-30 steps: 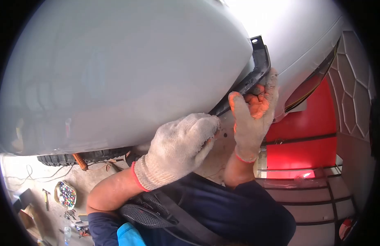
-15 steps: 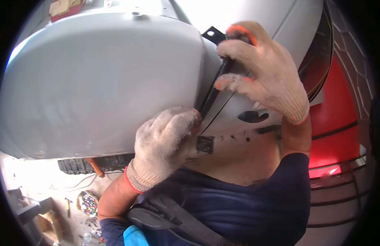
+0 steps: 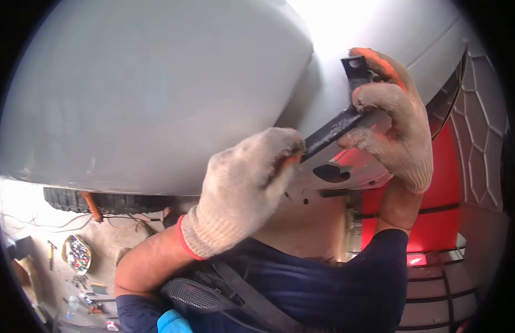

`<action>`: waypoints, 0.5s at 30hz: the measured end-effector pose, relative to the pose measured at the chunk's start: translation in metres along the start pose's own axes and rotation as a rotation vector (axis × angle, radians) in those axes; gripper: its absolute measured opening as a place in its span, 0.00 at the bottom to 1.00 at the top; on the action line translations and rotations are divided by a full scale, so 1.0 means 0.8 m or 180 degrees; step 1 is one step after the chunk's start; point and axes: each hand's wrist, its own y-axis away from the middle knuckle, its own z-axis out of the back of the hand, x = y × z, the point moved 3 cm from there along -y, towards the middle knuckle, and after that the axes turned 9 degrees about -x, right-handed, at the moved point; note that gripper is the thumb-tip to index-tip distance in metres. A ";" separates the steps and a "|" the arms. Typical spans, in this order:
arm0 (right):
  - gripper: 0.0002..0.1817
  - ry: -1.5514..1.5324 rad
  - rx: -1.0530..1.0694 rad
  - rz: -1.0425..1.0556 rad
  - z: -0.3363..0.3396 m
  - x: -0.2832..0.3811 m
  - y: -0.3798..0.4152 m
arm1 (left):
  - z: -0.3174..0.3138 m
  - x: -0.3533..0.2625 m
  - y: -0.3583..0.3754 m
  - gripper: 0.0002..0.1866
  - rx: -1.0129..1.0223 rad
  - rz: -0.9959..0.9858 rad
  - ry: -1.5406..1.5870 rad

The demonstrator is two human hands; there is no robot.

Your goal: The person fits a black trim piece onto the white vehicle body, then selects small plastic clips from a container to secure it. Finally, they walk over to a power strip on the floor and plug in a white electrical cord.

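A black metal bracket slants up to the right between my hands, with a bent end and a hole at its top. My left hand, in a knitted work glove with a red cuff, is closed on the bracket's lower end, which it hides. Near the bend, my right hand, gloved with orange on the fingers, curls round the bracket. Its thumb lies along the near side. Behind them is a large pale grey vehicle body panel. Below the bracket, the panel has a dark oval opening.
Under the panel's lower edge shows a black tyre beside an orange rod. On the floor at left lie a hammer, a bowl of small coloured pieces and several tools. At right stands a red surface.
Both hands and the bracket have moved right, and the bracket has tilted nearer to level, away from the panel's edge. The view has shifted, showing more floor at lower left.
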 end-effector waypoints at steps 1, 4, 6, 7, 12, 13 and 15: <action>0.25 0.0009 -0.0023 0.0131 0.002 -0.003 -0.001 | -0.004 -0.004 -0.002 0.12 -0.0041 -0.0123 -0.0076; 0.29 -0.0118 -0.0102 0.0132 -0.003 -0.010 0.007 | -0.009 -0.008 -0.006 0.11 -0.0011 -0.0052 -0.0003; 0.30 -0.0186 -0.0063 0.0075 -0.004 -0.012 0.010 | -0.010 -0.010 -0.006 0.13 -0.0003 -0.0324 -0.0193; 0.30 -0.0254 -0.0078 0.0032 -0.003 -0.015 0.012 | -0.009 -0.010 -0.004 0.13 -0.0004 -0.0311 -0.0185; 0.32 -0.0376 -0.0065 0.0260 0.001 -0.027 0.019 | -0.011 -0.014 -0.008 0.15 0.0130 -0.0116 -0.0275; 0.32 -0.0459 -0.0123 0.0335 0.001 -0.029 0.019 | -0.014 -0.017 -0.011 0.15 0.0118 -0.0135 -0.0272; 0.31 -0.0445 -0.0105 0.0332 0.003 -0.029 0.022 | -0.020 -0.023 -0.017 0.15 0.0040 -0.0215 -0.0033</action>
